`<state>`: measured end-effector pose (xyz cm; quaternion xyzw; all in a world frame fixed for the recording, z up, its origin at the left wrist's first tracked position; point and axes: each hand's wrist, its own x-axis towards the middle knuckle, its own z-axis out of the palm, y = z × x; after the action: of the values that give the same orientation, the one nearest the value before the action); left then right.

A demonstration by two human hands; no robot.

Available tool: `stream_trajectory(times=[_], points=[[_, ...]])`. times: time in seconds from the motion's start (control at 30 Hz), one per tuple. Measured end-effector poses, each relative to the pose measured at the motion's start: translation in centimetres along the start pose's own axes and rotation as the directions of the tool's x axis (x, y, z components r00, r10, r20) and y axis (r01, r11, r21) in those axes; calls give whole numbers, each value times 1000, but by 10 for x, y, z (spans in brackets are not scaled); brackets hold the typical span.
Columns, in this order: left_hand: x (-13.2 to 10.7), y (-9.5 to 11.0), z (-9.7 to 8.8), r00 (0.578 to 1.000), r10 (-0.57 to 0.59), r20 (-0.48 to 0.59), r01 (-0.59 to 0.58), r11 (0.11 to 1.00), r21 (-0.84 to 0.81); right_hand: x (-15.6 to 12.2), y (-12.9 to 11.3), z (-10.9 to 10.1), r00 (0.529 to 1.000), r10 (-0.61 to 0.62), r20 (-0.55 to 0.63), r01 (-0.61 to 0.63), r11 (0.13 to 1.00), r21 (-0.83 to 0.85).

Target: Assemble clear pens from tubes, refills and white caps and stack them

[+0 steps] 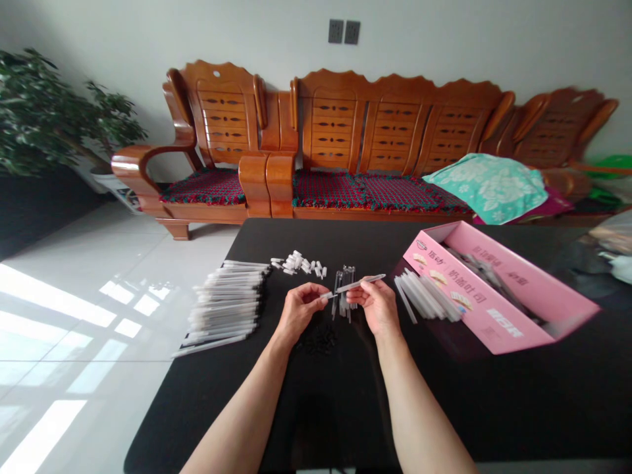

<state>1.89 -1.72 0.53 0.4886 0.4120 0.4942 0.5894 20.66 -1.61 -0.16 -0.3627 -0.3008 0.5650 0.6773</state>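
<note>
A slim pale pen (pixel 359 283) is being held in the right hand (pixel 374 304), pinched between thumb and fingertips near its lower end, with the shaft tilting up and away to the right above the black desk (pixel 494 408). A small white piece (pixel 326 295) is being gripped by the left hand (pixel 301 306), whose fingers are curled narrowly around it. The piece is being kept right at the near tip of the pen (whether the two are touching cannot be told). Both hands are being held close together just above the middle of the desk, with the forearms reaching in from the lower edge.

Directly behind the hands, a small bundle of thin refills (pixel 345 273) is lying on the desk. A scatter of tiny black parts (pixel 320 339) is lying just below the wrists. A loose heap of white caps (pixel 299 262) is lying farther back, to the left of the refills. A broad stack of finished pens (pixel 227 306) is being kept in rows at the left edge. To the right, a bunch of clear tubes (pixel 424 296) is leaning against an open pink box (pixel 498 316), in which more long items are being stored.

Beyond the desk, a carved wooden sofa (pixel 375 125) with red cushions is standing against the wall, a teal cloth (pixel 488 184) is lying on its right end, and a leafy plant (pixel 44 112) is standing at the far left.
</note>
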Motion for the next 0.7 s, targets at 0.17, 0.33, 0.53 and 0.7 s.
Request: stream_trajectory(times=[0.17, 0.33, 0.53, 0.7], points=[[-1, 1, 2, 1000, -1, 9, 1, 1000, -19, -1, 2, 2, 1000, 8, 22, -7, 999, -45], [-1, 2, 3, 1000, -21, 10, 21, 999, -27, -1, 3, 2, 1000, 5, 30, -4, 999, -48], [-2, 1, 2, 999, -5, 36, 6, 1000, -27, -1, 2, 3, 1000, -8, 11, 9, 998, -60], [-2, -3, 3, 999, -35, 27, 36, 998, -54, -2, 2, 4, 1000, -6, 21, 7, 998, -66]])
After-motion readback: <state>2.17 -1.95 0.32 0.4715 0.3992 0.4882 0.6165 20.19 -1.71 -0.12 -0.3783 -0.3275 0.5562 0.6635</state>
